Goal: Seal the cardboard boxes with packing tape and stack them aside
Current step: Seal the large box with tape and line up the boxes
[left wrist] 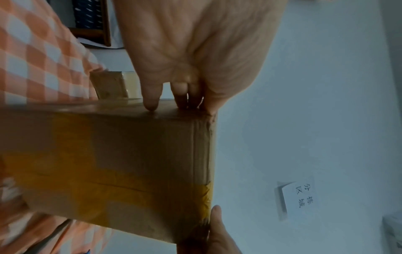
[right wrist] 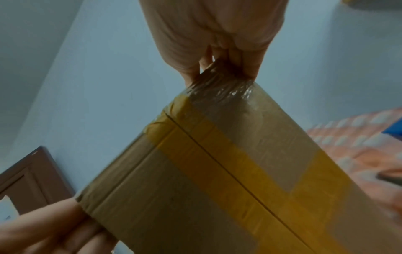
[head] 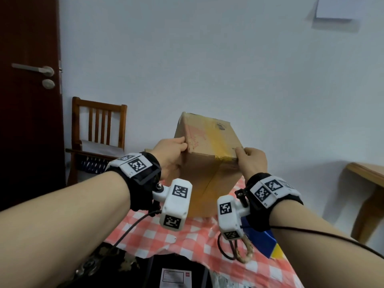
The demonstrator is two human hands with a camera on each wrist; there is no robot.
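Note:
A brown cardboard box [head: 207,163] with yellow tape along its seam is held tilted in the air above the checked tablecloth [head: 187,240]. My left hand [head: 172,150] grips its upper left edge, thumb on the top face. My right hand [head: 249,161] pinches the upper right corner beside the tape. In the left wrist view the left hand's fingertips [left wrist: 152,104] press on the side of the box [left wrist: 130,163]. Seen from the right wrist, the right hand [right wrist: 219,68] clasps a corner of the box [right wrist: 217,180] wrapped in clear tape, and the left hand [right wrist: 50,230] holds the opposite edge.
A second taped box [left wrist: 113,86] sits behind on the table. A blue and yellow item [head: 266,242] and looped handles [head: 241,252] lie at the right of the cloth. A wooden chair [head: 97,125] and dark door [head: 29,100] are at the left, a wooden table [head: 367,177] at the right.

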